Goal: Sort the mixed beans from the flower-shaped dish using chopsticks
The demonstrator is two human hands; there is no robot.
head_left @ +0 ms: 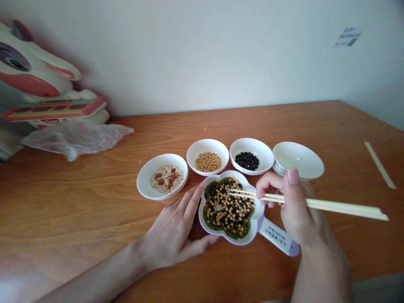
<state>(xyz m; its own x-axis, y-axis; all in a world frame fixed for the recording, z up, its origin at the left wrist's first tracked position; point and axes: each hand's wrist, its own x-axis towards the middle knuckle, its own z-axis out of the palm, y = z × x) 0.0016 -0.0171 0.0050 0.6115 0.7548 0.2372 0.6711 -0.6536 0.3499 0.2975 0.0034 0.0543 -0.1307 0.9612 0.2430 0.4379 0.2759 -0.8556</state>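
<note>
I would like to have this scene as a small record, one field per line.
Left hand: against the flower-shaped dish
Right hand: holding chopsticks, tips at the mixed beans
Mixed beans: green, black and tan
Leftmost bowl: pale and red-brown pieces
Second bowl: tan beans
Third bowl: black beans
Rightmost bowl: partly behind the right hand
Back left: toy, plastic bag
Far right: pale strip

Left hand (175,229): bare, with slim, tapering fingers (192,204). Left forearm (107,269): bare and slender; it narrows toward the wrist (143,252). Right hand (298,212): bare; the thumb (294,195) ends in a smooth, rounded thumbnail (293,177). Right forearm (322,273): bare; a short length shows, thicker below.
</note>
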